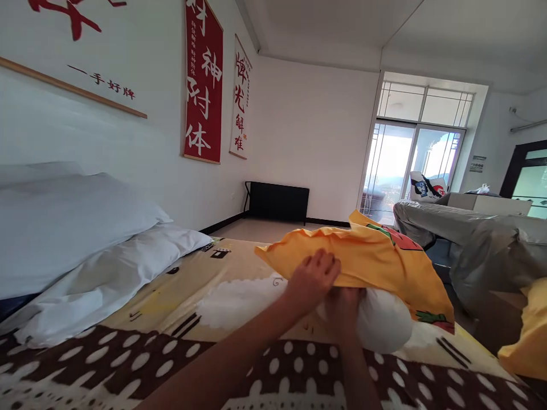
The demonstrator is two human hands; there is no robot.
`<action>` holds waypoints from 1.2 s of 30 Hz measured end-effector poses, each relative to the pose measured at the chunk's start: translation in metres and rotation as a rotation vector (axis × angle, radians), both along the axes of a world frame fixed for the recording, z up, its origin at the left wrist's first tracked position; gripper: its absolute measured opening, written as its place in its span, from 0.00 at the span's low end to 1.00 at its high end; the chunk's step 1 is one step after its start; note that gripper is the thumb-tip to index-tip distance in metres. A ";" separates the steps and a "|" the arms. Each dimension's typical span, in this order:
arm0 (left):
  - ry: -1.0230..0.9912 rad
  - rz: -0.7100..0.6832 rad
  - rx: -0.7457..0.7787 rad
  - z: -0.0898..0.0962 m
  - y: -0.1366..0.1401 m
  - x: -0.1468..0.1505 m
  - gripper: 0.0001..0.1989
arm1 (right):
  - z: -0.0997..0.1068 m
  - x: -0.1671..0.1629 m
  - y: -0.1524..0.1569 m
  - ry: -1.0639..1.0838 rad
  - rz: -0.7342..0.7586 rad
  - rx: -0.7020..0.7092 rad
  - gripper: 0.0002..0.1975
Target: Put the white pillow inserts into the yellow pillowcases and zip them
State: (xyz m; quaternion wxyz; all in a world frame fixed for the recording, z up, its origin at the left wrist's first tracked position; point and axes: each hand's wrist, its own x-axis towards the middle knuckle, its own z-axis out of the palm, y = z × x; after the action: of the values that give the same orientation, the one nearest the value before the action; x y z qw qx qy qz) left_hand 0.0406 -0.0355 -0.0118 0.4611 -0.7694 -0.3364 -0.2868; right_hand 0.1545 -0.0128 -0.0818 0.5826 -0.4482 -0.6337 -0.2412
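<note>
A yellow pillowcase (367,256) with printed red and green patches lies over a white pillow (384,322), whose rounded near end sticks out from beneath the cloth. My left hand (314,276) is closed on the pillowcase near its front edge, fingers bent into the fabric. Beside it, my right hand (344,302) reaches under that edge, against the pillow's left side; its fingers are hidden by the cloth. Both rest above a bed with a cream and brown patterned sheet (239,341).
White pillows (77,228) are piled on the left side of the bed. Another yellow cloth (527,330) shows at the right edge. Beyond it stands plastic-covered furniture (482,250) with boxes on top. A black panel (277,200) stands by the far wall.
</note>
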 end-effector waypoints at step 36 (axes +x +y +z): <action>0.061 0.164 -0.432 -0.014 0.059 -0.011 0.09 | -0.080 -0.083 0.024 0.251 0.649 -0.346 0.31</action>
State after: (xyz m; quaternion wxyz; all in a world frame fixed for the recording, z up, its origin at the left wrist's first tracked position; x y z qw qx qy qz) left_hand 0.0292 0.0240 -0.0260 0.3175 -0.8286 -0.4374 -0.1461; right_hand 0.0720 0.0111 -0.1616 0.6175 -0.3419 -0.6977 0.1227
